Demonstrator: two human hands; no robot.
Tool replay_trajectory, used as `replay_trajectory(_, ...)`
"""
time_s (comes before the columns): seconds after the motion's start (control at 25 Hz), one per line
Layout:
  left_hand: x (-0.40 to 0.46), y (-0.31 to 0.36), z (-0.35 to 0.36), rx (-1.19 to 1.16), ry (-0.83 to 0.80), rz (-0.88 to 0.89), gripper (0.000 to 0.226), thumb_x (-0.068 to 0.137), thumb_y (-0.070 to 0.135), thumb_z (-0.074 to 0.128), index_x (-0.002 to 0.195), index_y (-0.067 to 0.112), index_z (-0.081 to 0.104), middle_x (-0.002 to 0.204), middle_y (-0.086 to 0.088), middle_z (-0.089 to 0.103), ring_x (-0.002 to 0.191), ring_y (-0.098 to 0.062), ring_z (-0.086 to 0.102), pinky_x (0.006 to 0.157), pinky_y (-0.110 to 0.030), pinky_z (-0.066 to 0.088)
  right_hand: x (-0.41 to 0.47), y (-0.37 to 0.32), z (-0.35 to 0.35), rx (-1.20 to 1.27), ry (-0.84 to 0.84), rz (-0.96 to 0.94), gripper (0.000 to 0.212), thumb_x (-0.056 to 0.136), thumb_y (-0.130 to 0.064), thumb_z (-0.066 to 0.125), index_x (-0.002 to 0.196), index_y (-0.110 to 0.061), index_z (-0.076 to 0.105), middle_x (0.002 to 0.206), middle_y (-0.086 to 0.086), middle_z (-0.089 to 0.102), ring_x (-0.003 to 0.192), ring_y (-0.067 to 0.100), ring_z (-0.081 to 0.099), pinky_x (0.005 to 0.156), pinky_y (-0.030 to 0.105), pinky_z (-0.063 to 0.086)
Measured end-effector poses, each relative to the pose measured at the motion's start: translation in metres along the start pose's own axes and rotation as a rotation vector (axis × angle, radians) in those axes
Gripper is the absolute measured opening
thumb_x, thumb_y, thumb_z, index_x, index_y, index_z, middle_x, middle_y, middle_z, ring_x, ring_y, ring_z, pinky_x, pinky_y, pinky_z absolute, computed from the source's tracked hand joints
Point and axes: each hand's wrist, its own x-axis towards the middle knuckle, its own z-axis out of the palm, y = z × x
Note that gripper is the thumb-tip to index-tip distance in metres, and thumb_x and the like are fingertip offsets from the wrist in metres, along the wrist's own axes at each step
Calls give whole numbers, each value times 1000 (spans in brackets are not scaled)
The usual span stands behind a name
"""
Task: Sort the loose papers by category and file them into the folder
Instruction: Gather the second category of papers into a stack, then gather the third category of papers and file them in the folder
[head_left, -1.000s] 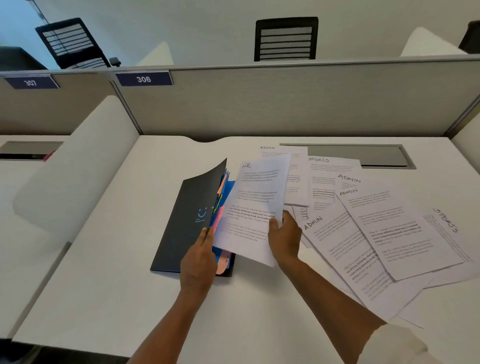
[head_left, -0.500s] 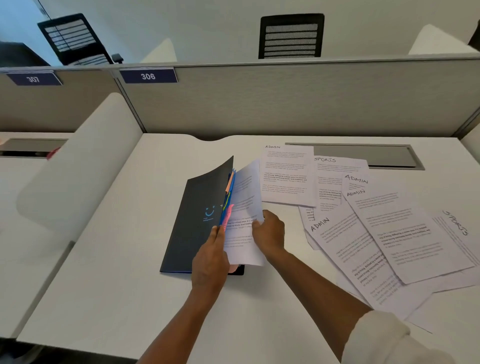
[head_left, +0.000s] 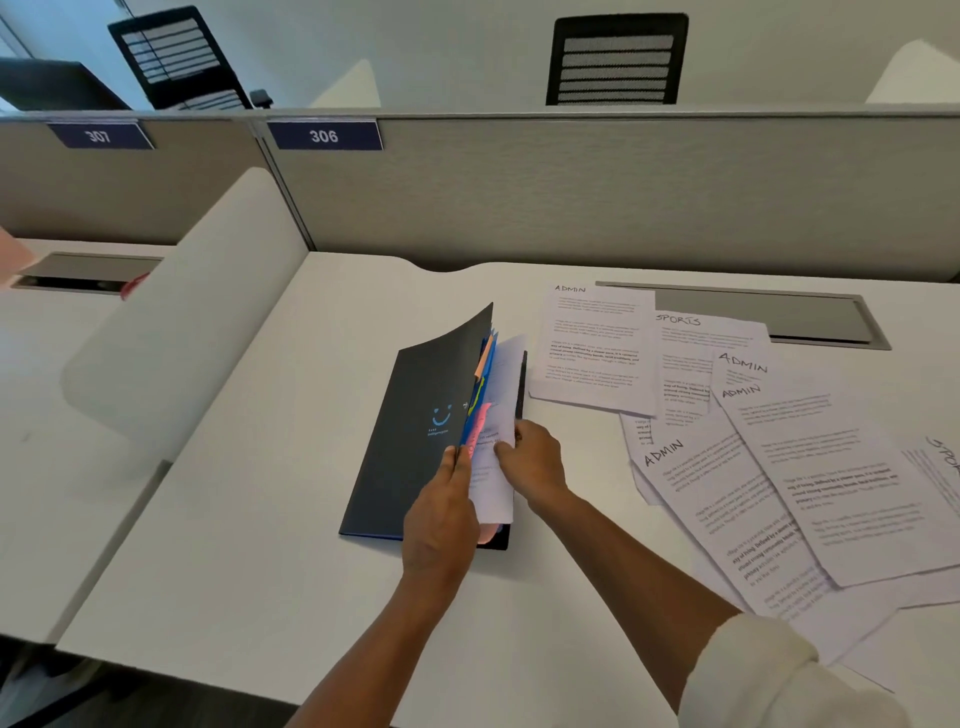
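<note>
The left hand (head_left: 441, 514) pinches the folder's (head_left: 415, 441) dark front cover at its open edge, fingers together along it, holding it lifted and bowed. The right hand (head_left: 535, 467) grips a white sheet (head_left: 493, 467) between thumb and fingers, the sheet standing partly inside the folder, its lower corner still sticking out past the near edge. Between cover and sheet show blue dividers with orange, yellow and pink tabs (head_left: 480, 395) (the tab lettering is too small to read). The folder is matte and stiff, with a small pale blue smile mark; its back cover lies flat on the desk (head_left: 234, 519), a smooth white top with a rounded notch at its far edge.

Left of the folder the desk is bare up to a curved white side screen (head_left: 197, 322). Right of the folder loose papers (head_left: 779, 493) fan out overlapping, thin and slightly curled, headed ADMIN and SPORTS in marker, reaching the desk's right side. Beyond them a grey cable tray (head_left: 753, 317) sits flush, and behind it a grey fabric partition (head_left: 571, 192).
</note>
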Motion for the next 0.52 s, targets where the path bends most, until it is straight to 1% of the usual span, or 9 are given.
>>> replay_trajectory(0.04,0,2,0,19,-3,13,77,97,39,52,156,21,6,161,3,22,132,-15,48,101,-28,46,3,0,2,-28,1,-31,24,94,-32,59,106,-11,63,103,6,68,82,16,62,58,16,44)
replay_trajectory(0.12,-1,4,0,57,8,45,77,98,35,53,156,20,6,162,2,18,136,-15,44,105,-28,43,8,-4,6,-94,-20,-61,23,96,-30,56,96,-9,65,93,5,67,80,18,60,56,17,41)
replay_trajectory(0.16,-1,6,0,59,15,49,76,98,32,53,156,20,6,163,2,17,137,-15,44,105,-28,42,10,-6,9,-114,-38,-68,24,97,-30,54,96,-8,65,91,4,65,80,17,59,57,18,42)
replay_trajectory(0.2,-1,7,1,54,11,46,75,98,30,52,156,20,6,163,3,17,137,-16,44,106,-28,42,11,-8,12,-118,-55,-80,26,99,-30,52,99,-7,66,92,3,64,83,16,58,61,20,44)
replay_trajectory(0.28,-2,8,0,45,5,41,74,99,28,51,156,20,6,163,2,16,135,-17,45,105,-30,43,12,-7,17,-107,-83,-85,30,100,-31,50,110,-6,64,104,6,66,94,21,62,74,27,50)
replay_trajectory(0.32,-2,9,0,53,6,49,74,99,28,51,156,21,5,163,2,17,134,-18,46,105,-31,44,12,-6,19,-102,-95,-70,31,99,-33,51,113,-7,61,110,9,66,101,23,62,78,28,50)
replay_trajectory(0.4,-4,9,3,72,-11,64,75,98,31,51,156,21,4,163,1,17,134,-18,46,106,-32,43,13,-2,17,-95,-108,-38,34,97,-33,55,121,-9,56,120,10,63,109,25,60,81,27,48)
replay_trajectory(0.52,-2,8,17,144,-89,43,83,95,37,57,156,21,3,163,-2,15,137,-20,43,103,-34,47,11,4,5,-63,-67,7,43,95,-26,60,133,-13,46,129,9,59,114,25,59,86,31,51)
